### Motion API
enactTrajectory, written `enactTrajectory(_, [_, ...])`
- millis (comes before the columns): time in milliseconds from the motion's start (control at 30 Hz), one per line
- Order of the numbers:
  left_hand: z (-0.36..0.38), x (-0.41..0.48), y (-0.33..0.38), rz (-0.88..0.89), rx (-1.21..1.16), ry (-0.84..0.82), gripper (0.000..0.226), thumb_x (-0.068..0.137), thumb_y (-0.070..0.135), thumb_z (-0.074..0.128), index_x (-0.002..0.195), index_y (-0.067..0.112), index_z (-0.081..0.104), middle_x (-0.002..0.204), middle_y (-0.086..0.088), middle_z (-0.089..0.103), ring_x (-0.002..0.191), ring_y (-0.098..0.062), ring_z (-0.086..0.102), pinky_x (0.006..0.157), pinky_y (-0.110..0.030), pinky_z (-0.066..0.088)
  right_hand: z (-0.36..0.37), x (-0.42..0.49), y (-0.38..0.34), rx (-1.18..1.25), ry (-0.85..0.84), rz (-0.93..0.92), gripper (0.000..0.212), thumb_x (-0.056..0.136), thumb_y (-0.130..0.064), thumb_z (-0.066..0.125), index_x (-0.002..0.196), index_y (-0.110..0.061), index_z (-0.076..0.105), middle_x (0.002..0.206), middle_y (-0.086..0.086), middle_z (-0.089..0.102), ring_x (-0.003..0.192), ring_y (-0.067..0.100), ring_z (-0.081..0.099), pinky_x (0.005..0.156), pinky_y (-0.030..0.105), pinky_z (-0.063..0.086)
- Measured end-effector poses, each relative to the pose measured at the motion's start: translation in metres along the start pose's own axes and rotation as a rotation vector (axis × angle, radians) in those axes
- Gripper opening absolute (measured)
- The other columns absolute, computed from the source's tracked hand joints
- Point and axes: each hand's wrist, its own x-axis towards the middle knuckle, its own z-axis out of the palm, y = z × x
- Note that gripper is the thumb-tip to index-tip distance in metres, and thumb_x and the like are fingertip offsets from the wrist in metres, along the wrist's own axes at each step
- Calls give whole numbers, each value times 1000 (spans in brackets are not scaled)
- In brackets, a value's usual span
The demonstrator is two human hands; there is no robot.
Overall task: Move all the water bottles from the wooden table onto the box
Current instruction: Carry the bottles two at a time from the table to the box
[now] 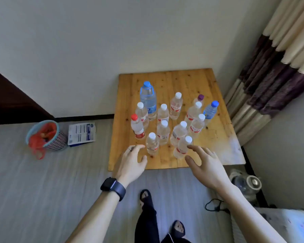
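**Upright bottles on the table, both hands open before them**

A cluster of clear plastic water bottles point(163, 130) is seen standing on the square wooden table point(209, 85). Every one is upright, its long axis vertical and its cap pointing up. Most are capped in white. A large blue-capped bottle point(147, 100) stands at the far left of the group and a red-capped bottle point(137, 128) at its left edge. A purple-capped bottle point(200, 98) and a small blue-capped bottle point(210, 111) are set at the far right. Nearest the front edge are two white-capped ones, the front-left bottle point(152, 145) and the front-right bottle point(182, 149).

The left hand point(132, 162) is held open just left of the front-left bottle, fingers loosely spread, with nothing gripped. A ring point(129, 149) is worn on one finger and a dark smartwatch point(112, 187) on the wrist. The right hand point(205, 163) is held open just right of the front-right bottle, fingers extended and empty. Its forefinger lies at the bottle's shoulder, but contact cannot be told.

On the grey floor left of the table, a round woven basket point(58, 139) lined with red plastic is placed beside a white printed packet point(82, 134). A striped cream and purple curtain point(270, 76) hangs to the right.
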Motion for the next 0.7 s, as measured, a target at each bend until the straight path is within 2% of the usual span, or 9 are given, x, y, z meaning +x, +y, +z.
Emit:
enactTrajectory(100, [1, 38, -5, 19, -80, -19, 44, 97, 24, 58, 139, 22, 50, 137, -1, 48, 122, -21, 51, 89, -22, 36, 9, 26, -3, 11, 21, 92, 48, 96, -47, 56, 142, -34, 49, 135, -4, 57, 127, 26, 48, 100, 37, 41])
enactTrajectory(200, [8, 79, -2, 35, -130, -39, 51, 96, 24, 61, 144, 17, 44, 142, -6, 44, 127, -22, 48, 95, -19, 32, 18, 52, -9, -14, 3, 173, 55, 95, -48, 56, 146, -33, 43, 143, -2, 52, 132, 28, 45, 110, 45, 38])
enactTrajectory(267, [18, 104, 1, 34, -138, -74, 55, 95, 29, 61, 145, 17, 41, 140, -9, 45, 126, -27, 48, 96, -24, 37, 22, 67, -11, -33, 14, 212, 58, 95, -48, 56, 148, -33, 39, 144, 0, 50, 133, 28, 44, 110, 44, 37])
enactTrajectory(333, [32, 126, 2, 56, -63, -107, 58, 92, 43, 57, 142, 21, 39, 137, -11, 49, 123, -32, 50, 96, -39, 47, 26, 81, -14, -49, 29, 269, 59, 96, -48, 55, 150, -31, 37, 145, 0, 48, 133, 29, 43, 106, 39, 38])
enactTrajectory(400, [45, 142, 1, 82, 158, -98, 57, 89, 53, 50, 137, 21, 42, 130, -11, 54, 114, -34, 54, 85, -44, 52, 29, 92, -8, -91, 38, 330, 58, 97, -47, 54, 149, -31, 37, 146, 0, 47, 133, 29, 44, 102, 40, 41])
enactTrajectory(533, [62, 150, -1, 172, 489, -183, 44, 98, 49, 44, 133, 22, 45, 128, -6, 49, 111, -28, 54, 63, -33, 43, 42, 106, 10, -125, -51, 391, 48, 98, -52, 46, 144, -42, 40, 138, 1, 51, 129, 30, 48, 94, 42, 49])
enactTrajectory(600, [70, 153, -9, 197, 516, -192, 33, 97, 43, 50, 122, 22, 51, 127, -9, 50, 101, -29, 58, 54, -32, 40, 50, 115, 17, -151, -96, 413, 39, 98, -56, 41, 135, -43, 44, 127, 0, 53, 114, 30, 58, 81, 42, 54])
enactTrajectory(700, [82, 151, -22, 220, 520, -167, 30, 85, 37, 72, 103, 15, 60, 112, -17, 61, 69, -29, 64, 38, -29, 39, 62, 119, 27, -201, -90, 358, 30, 98, -58, 38, 121, -39, 41, 107, 0, 56, 85, 35, 66, 62, 41, 55])
